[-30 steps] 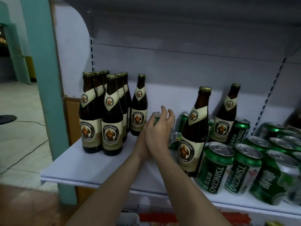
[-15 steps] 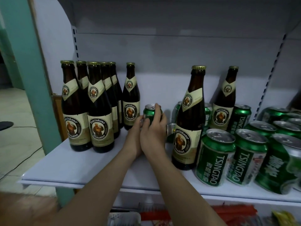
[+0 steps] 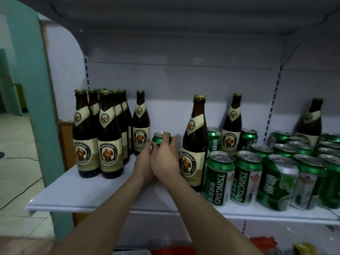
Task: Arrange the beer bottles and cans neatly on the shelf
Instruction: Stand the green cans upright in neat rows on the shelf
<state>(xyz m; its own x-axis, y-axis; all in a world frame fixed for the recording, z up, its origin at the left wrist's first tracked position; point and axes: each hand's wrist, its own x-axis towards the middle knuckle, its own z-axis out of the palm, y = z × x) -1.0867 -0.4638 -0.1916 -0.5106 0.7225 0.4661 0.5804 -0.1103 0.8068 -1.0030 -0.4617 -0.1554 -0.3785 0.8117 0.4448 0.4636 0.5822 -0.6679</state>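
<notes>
Both my hands meet at one green beer can [image 3: 159,138] that stands upright on the white shelf [image 3: 82,196], mid-depth. My right hand [image 3: 165,159] grips it, fingers curled over its top and right side. My left hand [image 3: 143,162] holds its left side and is partly hidden behind the right hand. A lone brown beer bottle [image 3: 140,124] stands just left of the can. Several more bottles [image 3: 103,137] stand grouped at the shelf's left end. A tall bottle [image 3: 195,144] stands right of my hands, near the front.
Several green Tsingtao cans [image 3: 219,177] crowd the shelf's right half, with two more bottles [image 3: 232,124] [image 3: 312,118] behind them. A teal pillar [image 3: 36,107] borders the shelf on the left. Another shelf board [image 3: 184,19] hangs overhead.
My right hand's fingers, lifted a second ago, have closed over the green can. Both hands have stayed on it since. The view has shifted slightly.
</notes>
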